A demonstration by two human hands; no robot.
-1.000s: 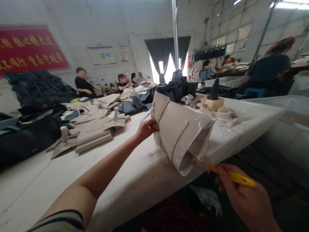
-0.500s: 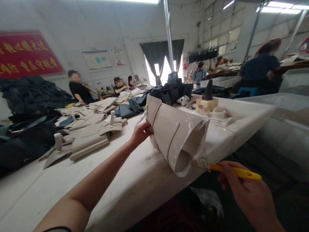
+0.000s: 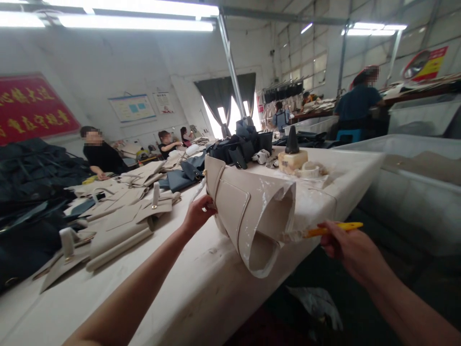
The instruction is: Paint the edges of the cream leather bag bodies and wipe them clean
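Right grip (image 3: pixel 348 246), right of centre: fingers closed around the yellow handle of a brush (image 3: pixel 333 230), bristles pointing left into the bag's open mouth; contact with the inner wall cannot be told. Left grip (image 3: pixel 199 213), mid-frame: pinched on the far end of the beige bag (image 3: pixel 230 204). Bag at centre, tilted, mouth toward lower right, white smears along its rim. Beneath it, the pale worktop (image 3: pixel 173 298).

Left of the bag, flat beige pieces (image 3: pixel 120 230) overlapping, some with upright handles. Dark bags (image 3: pixel 25 250) at left edge. Beyond the bag's mouth, a stained block (image 3: pixel 293 162) carrying a black cone (image 3: pixel 292 142); a whitish ring (image 3: pixel 310 170) just beside. Dark pile (image 3: pixel 239 146) behind. Pale bin (image 3: pixel 414 192) at right.

Farther off: person in black (image 3: pixel 106 156), left; person in blue (image 3: pixel 355 105) on a blue stool (image 3: pixel 349 136), upper right. Red banner (image 3: pixel 36 105) upper left; dark curtains (image 3: pixel 228 93) top centre.
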